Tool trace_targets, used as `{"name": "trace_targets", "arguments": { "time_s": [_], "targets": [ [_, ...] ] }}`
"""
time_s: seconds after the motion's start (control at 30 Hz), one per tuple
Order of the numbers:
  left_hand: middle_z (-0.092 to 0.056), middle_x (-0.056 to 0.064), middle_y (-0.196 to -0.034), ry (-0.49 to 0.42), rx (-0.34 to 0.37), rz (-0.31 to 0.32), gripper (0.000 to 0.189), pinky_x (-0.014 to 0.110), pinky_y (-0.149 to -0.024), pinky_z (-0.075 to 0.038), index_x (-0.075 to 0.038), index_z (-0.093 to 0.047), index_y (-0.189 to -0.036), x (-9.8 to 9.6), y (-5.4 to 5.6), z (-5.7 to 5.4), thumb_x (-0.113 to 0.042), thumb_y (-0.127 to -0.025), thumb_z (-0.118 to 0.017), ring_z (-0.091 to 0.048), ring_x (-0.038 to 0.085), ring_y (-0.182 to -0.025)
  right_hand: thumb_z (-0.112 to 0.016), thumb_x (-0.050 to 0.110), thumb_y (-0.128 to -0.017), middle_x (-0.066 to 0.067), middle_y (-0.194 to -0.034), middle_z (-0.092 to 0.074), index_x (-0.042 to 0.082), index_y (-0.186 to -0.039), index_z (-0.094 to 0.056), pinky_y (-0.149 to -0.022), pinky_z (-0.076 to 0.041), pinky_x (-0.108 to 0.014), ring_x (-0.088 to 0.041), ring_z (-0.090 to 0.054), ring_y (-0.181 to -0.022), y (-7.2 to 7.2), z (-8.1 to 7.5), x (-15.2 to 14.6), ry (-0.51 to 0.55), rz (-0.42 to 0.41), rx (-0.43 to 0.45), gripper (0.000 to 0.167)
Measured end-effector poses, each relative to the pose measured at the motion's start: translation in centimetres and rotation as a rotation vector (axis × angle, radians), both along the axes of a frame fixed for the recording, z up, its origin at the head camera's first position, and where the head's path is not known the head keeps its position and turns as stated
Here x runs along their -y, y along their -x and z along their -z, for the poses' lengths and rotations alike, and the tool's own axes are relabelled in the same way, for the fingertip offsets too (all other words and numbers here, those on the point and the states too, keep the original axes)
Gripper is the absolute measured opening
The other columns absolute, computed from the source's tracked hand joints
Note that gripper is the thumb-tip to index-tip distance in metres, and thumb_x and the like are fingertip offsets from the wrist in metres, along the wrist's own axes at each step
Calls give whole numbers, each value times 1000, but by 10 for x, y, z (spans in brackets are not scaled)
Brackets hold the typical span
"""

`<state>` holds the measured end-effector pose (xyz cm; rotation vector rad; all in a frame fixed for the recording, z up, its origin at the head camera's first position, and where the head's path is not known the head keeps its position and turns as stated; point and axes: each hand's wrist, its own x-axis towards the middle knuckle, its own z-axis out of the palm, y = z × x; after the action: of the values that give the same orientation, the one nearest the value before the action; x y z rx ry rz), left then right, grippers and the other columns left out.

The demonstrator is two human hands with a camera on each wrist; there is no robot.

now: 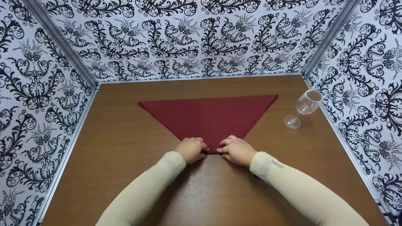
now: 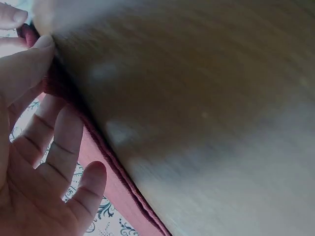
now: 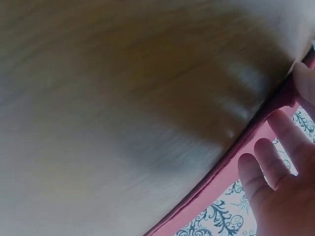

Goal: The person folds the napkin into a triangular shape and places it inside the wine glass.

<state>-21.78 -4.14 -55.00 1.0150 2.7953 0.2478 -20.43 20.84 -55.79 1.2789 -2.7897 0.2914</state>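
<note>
A dark red cloth napkin (image 1: 207, 119) lies on the table, its long straight edge at the back and its sides narrowing to a short front edge. At the left end of that front edge my left hand (image 1: 192, 149) pinches the cloth between thumb and fingers. My right hand (image 1: 237, 150) holds the right end the same way, a small gap from the left. In the left wrist view the thumb (image 2: 29, 66) lies over the napkin's layered edge (image 2: 120, 169), the other fingers spread on the cloth. The right wrist view shows the right thumb (image 3: 304, 81) at the napkin's edge (image 3: 216, 169).
To the right of the napkin a clear stemmed glass (image 1: 309, 102) stands on the brown wooden table (image 1: 125, 138). Black-and-white patterned walls (image 1: 185, 34) enclose the table at the back and both sides.
</note>
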Motion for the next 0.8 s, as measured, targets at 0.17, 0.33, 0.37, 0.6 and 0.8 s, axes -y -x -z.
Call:
{"name": "trace_targets", "arguments": {
  "time_s": [0.17,0.33,0.37,0.6,0.8],
  "targets": [
    [-74,-5,-113,-4,8,-12,28,44,-96,-57,-29,-82,-120,1,0,0,-36,-93,-80,-71,20,-108,-80,25,-94,-9,-123,-75,16,-122,-81,-91,-57,-41,-29,-66,-107,0,0,-2,2,-10,-4,29],
    [-74,-5,-113,2,13,-3,27,42,-97,-57,-28,-82,-120,1,0,-3,-35,-94,-79,-70,19,-108,-82,28,-92,-8,-117,-75,17,-116,-84,-88,-58,-42,-28,-66,-104,1,0,2,30,44,52,26],
    [-74,-5,-114,4,14,-2,26,41,-98,-57,-27,-82,-120,1,1,-3,-34,-95,-79,-70,19,-108,-82,27,-92,-8,-115,-75,17,-114,-84,-87,-58,-42,-28,-66,-103,1,-1,2,36,53,61,25],
    [-76,-4,-111,11,-35,16,19,40,-95,-58,-24,-83,-113,-2,3,0,-26,-97,-75,-72,17,-106,-82,24,-91,-5,-102,-71,15,-108,-85,-82,-56,-39,-25,-63,-95,4,1,8,17,90,79,19],
    [-77,-4,-105,-5,-78,-3,17,39,-91,-60,-23,-84,-109,-3,3,3,-24,-100,-69,-73,17,-100,-77,18,-95,-3,-93,-70,13,-101,-84,-81,-54,-38,-24,-62,-89,5,2,13,-12,103,53,11]
  ]
}}
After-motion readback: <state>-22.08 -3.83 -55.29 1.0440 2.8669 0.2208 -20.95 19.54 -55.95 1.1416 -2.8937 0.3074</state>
